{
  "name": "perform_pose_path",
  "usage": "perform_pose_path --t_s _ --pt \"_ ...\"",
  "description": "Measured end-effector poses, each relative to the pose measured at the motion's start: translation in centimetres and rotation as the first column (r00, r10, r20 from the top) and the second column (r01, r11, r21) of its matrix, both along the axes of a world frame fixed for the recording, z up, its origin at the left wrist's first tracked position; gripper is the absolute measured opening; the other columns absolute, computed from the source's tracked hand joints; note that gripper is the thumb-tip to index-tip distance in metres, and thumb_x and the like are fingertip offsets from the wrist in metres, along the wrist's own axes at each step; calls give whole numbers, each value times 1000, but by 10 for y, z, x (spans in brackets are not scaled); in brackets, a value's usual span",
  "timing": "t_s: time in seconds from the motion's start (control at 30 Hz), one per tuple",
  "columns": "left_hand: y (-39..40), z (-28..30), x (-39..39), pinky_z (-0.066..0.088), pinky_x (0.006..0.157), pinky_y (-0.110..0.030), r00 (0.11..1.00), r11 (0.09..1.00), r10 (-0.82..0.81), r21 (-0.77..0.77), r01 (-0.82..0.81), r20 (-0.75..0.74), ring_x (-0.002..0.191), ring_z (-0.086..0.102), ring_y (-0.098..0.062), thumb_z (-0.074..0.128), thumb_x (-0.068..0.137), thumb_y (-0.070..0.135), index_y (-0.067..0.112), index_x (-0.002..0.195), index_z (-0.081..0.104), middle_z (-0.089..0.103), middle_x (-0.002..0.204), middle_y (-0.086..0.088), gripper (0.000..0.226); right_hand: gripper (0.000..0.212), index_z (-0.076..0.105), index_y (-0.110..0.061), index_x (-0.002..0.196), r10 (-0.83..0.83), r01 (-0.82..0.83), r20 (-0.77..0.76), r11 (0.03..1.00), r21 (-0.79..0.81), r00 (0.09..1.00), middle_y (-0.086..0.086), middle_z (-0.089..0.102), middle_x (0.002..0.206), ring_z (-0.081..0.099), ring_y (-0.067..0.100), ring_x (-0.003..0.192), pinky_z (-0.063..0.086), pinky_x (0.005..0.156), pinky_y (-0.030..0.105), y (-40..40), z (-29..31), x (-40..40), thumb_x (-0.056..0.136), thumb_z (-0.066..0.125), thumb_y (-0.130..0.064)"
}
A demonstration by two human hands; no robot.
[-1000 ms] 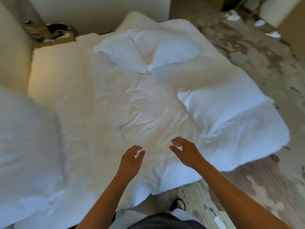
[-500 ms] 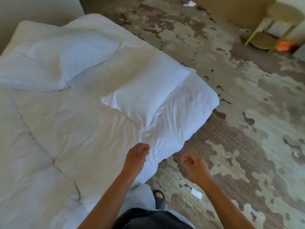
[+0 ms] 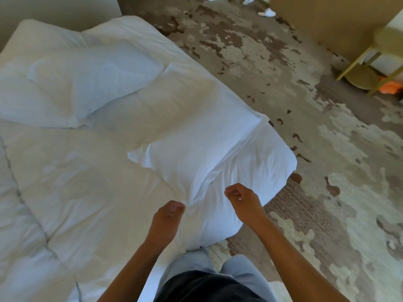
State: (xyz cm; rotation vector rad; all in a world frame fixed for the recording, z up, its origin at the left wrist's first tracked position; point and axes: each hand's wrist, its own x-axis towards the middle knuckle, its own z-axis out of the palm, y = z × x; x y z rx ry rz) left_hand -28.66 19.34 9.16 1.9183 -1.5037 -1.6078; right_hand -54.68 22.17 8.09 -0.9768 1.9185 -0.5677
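Observation:
A white pillow (image 3: 196,149) lies slanted on the near right corner of a bed covered by a white sheet (image 3: 87,171). My left hand (image 3: 168,216) hovers at the pillow's near corner, fingers loosely curled with nothing in them. My right hand (image 3: 242,200) hangs just right of that corner, above the sheet's edge, fingers also loosely curled and empty. Two more white pillows (image 3: 82,83) overlap further up the bed on the left.
A white duvet (image 3: 26,236) is bunched along the bed's left side. Patterned carpet (image 3: 327,171) spreads to the right. A yellow-legged side table (image 3: 370,62) stands at the far right, with white slippers (image 3: 267,13) on the floor at the top.
The view has swung right, from the middle of the bed to its right corner. Both hands have curled their fingers, and my right hand has come back over the bed beside the pillow.

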Motion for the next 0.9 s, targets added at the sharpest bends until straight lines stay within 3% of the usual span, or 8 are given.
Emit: perform_pose_path --t_s 0.17,0.33,0.57,0.73,0.9 --pt "-56 -1 -45 52 79 -34 999 1000 -28 10 28 29 83 66 -17 54 100 30 22 92 67 70 89 3 18 5 70 -35 103 20 -20 -13 1000 9 1000 -20 71 105 64 -5 99 44 78 8 -42 -2 -40 102 65 -35" --pt "-110 -1 -111 51 74 -30 999 999 -36 3 36 -2 76 65 -12 56 99 30 28 84 67 70 82 8 20 6 69 -37 100 52 -51 -11 995 82 999 -24 69 102 62 -9 96 42 75 6 -68 -19 -104 102 65 -34" --pt "-188 -2 -205 51 68 -25 997 997 78 -8 -78 17 68 60 -8 53 98 29 24 87 67 71 83 0 18 8 69 -36 100 203 -202 5 971 131 979 -25 68 99 62 -9 92 42 72 2 -156 -53 -201 103 65 -31" --pt "-223 -10 -242 45 60 -4 979 986 164 21 -168 117 71 62 3 56 100 32 30 88 68 72 88 9 16 14 74 -21 106 366 -368 44 919 140 930 -7 74 102 69 12 99 45 77 13 -259 -86 -231 103 64 -30" --pt "-259 -27 -238 44 71 -12 950 968 213 81 -237 229 91 66 -5 57 100 36 27 101 70 73 103 10 17 21 73 -16 114 516 -515 -2 855 64 856 2 76 113 72 20 106 53 88 28 -363 -114 -206 102 66 -33"
